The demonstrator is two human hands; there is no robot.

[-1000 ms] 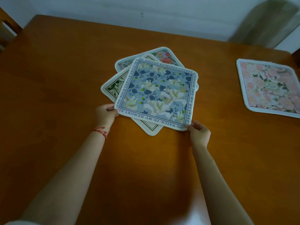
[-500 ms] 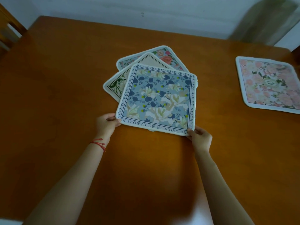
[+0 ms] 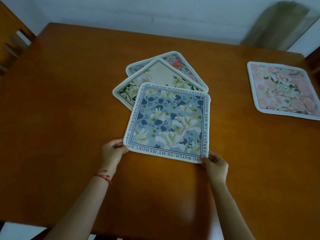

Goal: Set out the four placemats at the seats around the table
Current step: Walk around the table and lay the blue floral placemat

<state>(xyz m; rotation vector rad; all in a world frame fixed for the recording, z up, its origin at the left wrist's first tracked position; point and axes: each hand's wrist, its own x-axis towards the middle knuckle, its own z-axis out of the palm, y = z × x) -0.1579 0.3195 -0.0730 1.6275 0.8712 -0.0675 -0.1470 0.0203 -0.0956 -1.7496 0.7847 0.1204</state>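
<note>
A blue floral placemat (image 3: 168,123) with lettering round its border lies in the middle of the brown table (image 3: 60,110). My left hand (image 3: 112,150) pinches its near left corner, and my right hand (image 3: 214,164) pinches its near right corner. Its far edge overlaps a cream placemat (image 3: 155,75) with white flowers. Under that one lies a third placemat (image 3: 174,60) with pink flowers, mostly hidden. A pink floral placemat (image 3: 284,89) lies flat by itself at the table's right side.
A wooden chair (image 3: 10,37) stands at the table's far left corner. A pale curtain (image 3: 280,23) hangs at the far right against the white wall. The table's near edge runs along the bottom of the view.
Both hands have pulled the blue placemat toward me, off the stack. More of the cream placemat now shows behind it. The pink placemat at the right has not moved.
</note>
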